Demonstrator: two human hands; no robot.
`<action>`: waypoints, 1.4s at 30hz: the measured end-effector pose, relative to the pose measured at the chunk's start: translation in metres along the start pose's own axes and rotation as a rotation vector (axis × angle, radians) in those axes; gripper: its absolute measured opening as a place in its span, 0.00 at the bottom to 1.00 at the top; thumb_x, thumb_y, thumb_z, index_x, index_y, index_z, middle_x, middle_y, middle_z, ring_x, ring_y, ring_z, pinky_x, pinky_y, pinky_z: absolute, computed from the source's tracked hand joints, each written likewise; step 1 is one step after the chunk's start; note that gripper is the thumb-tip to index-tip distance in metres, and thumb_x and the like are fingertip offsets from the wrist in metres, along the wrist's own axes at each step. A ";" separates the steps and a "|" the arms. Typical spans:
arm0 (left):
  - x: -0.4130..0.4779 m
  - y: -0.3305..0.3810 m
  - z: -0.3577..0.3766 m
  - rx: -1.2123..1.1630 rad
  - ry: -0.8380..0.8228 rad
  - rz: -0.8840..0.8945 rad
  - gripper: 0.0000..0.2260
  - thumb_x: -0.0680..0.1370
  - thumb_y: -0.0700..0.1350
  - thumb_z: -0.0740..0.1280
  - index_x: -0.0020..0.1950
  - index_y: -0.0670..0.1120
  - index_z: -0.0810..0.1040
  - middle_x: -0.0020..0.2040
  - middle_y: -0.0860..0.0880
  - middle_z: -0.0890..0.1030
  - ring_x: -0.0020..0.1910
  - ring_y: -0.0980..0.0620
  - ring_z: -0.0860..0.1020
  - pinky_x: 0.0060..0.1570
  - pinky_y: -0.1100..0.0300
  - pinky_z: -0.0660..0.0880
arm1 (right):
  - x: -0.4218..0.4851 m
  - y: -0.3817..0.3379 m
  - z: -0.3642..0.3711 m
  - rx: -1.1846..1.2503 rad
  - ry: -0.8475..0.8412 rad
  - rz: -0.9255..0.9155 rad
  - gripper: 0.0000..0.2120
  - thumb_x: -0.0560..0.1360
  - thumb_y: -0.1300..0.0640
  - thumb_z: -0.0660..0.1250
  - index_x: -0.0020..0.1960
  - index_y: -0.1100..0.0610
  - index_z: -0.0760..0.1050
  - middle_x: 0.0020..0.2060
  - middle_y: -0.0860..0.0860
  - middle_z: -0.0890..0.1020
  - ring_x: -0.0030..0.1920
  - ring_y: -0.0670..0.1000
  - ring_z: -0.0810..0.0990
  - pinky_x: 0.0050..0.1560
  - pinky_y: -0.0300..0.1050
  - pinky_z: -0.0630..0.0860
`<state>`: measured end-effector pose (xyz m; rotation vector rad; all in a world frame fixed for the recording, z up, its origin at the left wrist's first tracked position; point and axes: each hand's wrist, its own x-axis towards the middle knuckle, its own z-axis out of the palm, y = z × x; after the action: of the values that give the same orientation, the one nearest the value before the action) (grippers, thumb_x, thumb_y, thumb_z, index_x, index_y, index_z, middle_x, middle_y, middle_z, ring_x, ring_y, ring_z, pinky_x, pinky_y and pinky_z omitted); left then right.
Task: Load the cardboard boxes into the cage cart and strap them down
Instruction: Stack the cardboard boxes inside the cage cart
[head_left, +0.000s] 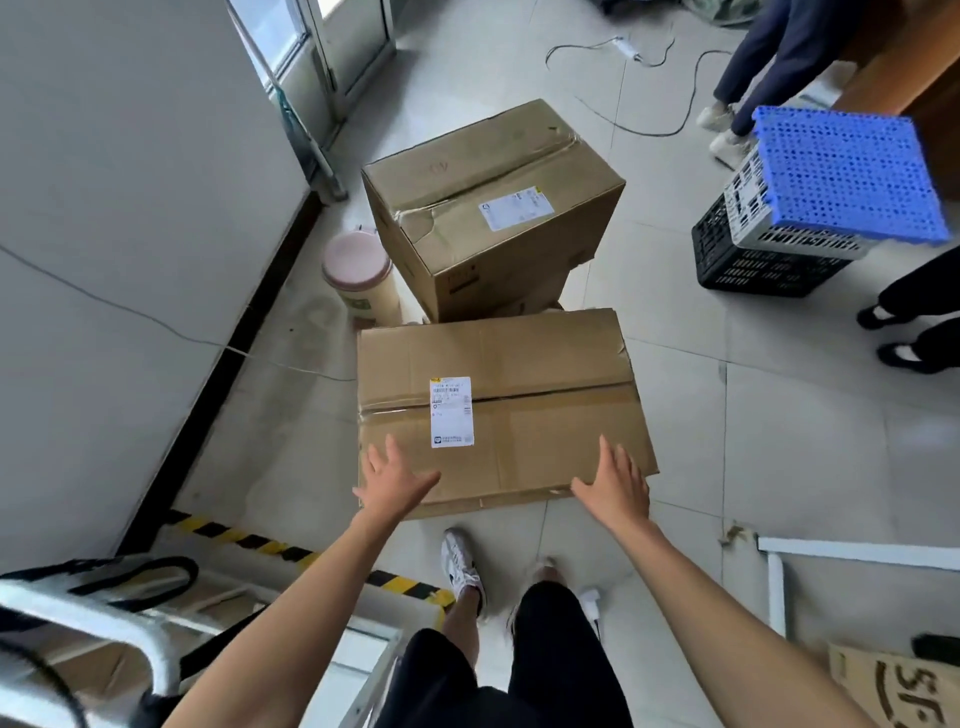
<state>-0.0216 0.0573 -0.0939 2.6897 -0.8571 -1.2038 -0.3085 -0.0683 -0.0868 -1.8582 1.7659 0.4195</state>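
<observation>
1. Head view, near box (519, 415): lies flat on the floor tiles just ahead of the feet, taped seam across the top, white label (452, 411) left of centre, far-right corner dented.
2. Over its near-left corner, left hand (392, 480): fingers spread, palm down, grips nothing; contact with the cardboard impossible to tell.
3. At its near-right corner, right hand (618, 480): spread likewise, palm down, holds nothing; contact equally unclear.
4. Just behind, far box (493, 208): stands taller, taped shut, torn along its left top edge, bears its own label.
5. Left of that, pink-lidded tub (358, 273), close to the wall.
6. At lower left, cart (104, 618): metal frame beside the left arm, black strap (189, 571) draped over a rail; both boxes on the floor outside it.
7. Between cart and near box, yellow-black tape (260, 543) on the floor.
8. Well apart at right, black crate (753, 265) topped by a white crate (748, 208) and a blue pallet (852, 176).
9. At top right and right edge, legs (753, 62) of other people; cable (649, 134) across the tiles.
10. In the bottom-right corner, cardboard sheet (893, 686) marked "SF".
</observation>
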 end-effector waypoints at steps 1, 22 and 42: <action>0.009 -0.001 0.001 -0.019 -0.003 -0.028 0.51 0.73 0.66 0.69 0.81 0.47 0.41 0.82 0.41 0.44 0.81 0.41 0.45 0.72 0.30 0.52 | 0.009 0.004 0.001 -0.003 -0.009 0.018 0.43 0.76 0.42 0.66 0.82 0.52 0.46 0.81 0.57 0.54 0.79 0.59 0.55 0.76 0.58 0.59; 0.078 -0.014 -0.016 -0.690 0.109 -0.348 0.50 0.66 0.50 0.82 0.78 0.42 0.55 0.74 0.41 0.68 0.70 0.41 0.70 0.70 0.44 0.68 | 0.186 0.035 -0.058 0.394 -0.264 0.104 0.57 0.65 0.39 0.78 0.82 0.52 0.48 0.78 0.54 0.64 0.75 0.60 0.66 0.73 0.60 0.66; -0.238 -0.185 -0.133 -0.877 0.787 -0.577 0.56 0.48 0.68 0.81 0.72 0.51 0.66 0.64 0.48 0.77 0.62 0.44 0.77 0.65 0.44 0.74 | 0.029 -0.199 -0.083 0.396 -0.414 -0.616 0.54 0.56 0.32 0.76 0.76 0.47 0.61 0.70 0.49 0.76 0.68 0.55 0.76 0.69 0.59 0.73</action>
<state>0.0303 0.3156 0.1041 2.2884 0.4762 -0.2906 -0.1210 -0.1405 -0.0034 -1.7522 0.8679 0.1750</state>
